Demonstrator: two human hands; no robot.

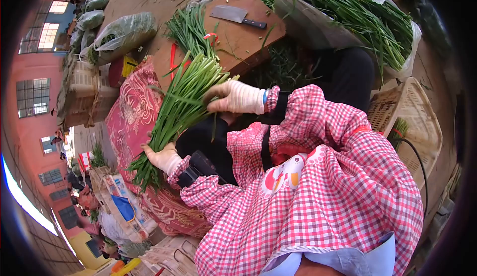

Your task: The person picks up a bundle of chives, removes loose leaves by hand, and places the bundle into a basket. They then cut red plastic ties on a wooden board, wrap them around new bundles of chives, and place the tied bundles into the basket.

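A thick bunch of garlic chives (181, 100) lies slanted across my lap, pale cut stalk ends up and dark leaf ends down. My left hand (161, 159) wraps round its leafy lower part. Beside the upper stalks is my right hand (231, 97), in a whitish striped glove, its fingers slightly bent and apart, touching the bunch's edge. Just beyond, another bunch of chives (191, 28) rests on the wooden board (233, 42), next to a red tie (211, 36). A cleaver (231, 14) with a dark handle also lies on the board.
A large plastic bag of loose greens (348, 23) lies at upper right. A plastic crate (412, 117) stands on the right. Patterned red cloth (134, 112) spreads at left, near stacked crates (84, 92) and a bagged bundle (126, 33). Other people are in the far left background.
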